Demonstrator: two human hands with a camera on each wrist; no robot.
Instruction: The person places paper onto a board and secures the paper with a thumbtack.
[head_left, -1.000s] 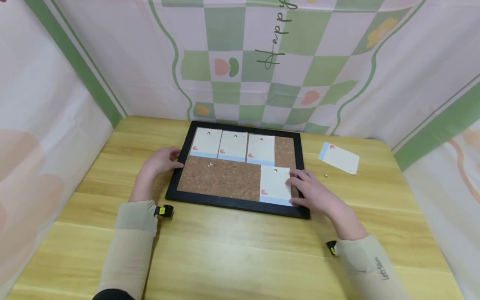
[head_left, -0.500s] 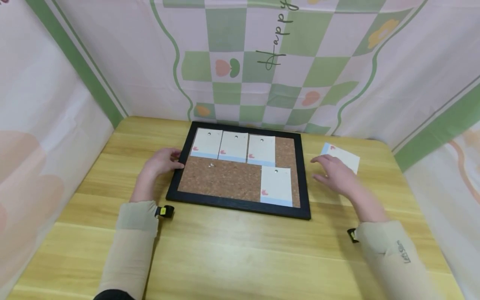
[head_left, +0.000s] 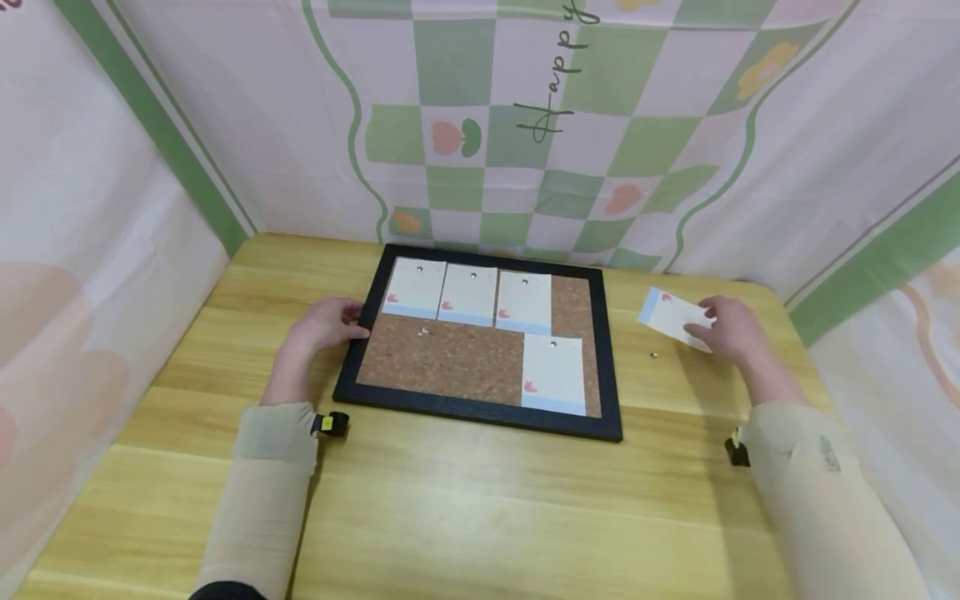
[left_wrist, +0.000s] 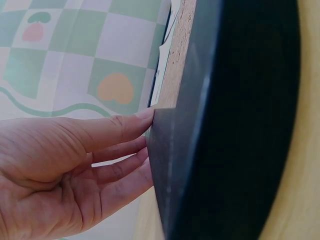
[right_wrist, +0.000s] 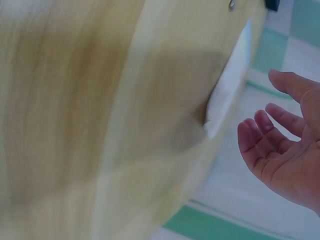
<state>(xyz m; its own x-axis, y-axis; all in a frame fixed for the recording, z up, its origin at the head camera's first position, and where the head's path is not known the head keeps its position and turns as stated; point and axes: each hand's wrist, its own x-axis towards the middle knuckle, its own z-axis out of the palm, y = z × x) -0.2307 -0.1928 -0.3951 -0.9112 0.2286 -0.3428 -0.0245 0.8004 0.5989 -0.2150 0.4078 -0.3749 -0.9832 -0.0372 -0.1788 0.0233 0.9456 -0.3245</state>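
A black-framed cork board (head_left: 450, 358) lies on the wooden table, with several white, blue-edged cards pinned to it. Three cards line its upper part, and another card (head_left: 553, 371) is at lower right. At the board's left edge is my left hand (head_left: 321, 323); in the left wrist view the thumb tip and fingertips touch the frame's side. To the right of the board, my right hand (head_left: 731, 327) reaches over the right end of a loose card (head_left: 670, 316). The right wrist view shows that hand (right_wrist: 287, 145) with fingers loosely bent and apart from the card (right_wrist: 227, 90).
A small metal pin (head_left: 653, 356) lies between board and loose card. Something small and whitish (head_left: 424, 332) sits on the bare cork. A patterned curtain (head_left: 517, 167) hangs behind the table.
My right hand has left the pinned lower-right card and moved right to the far end of the loose card. My left hand stays at the board's edge.
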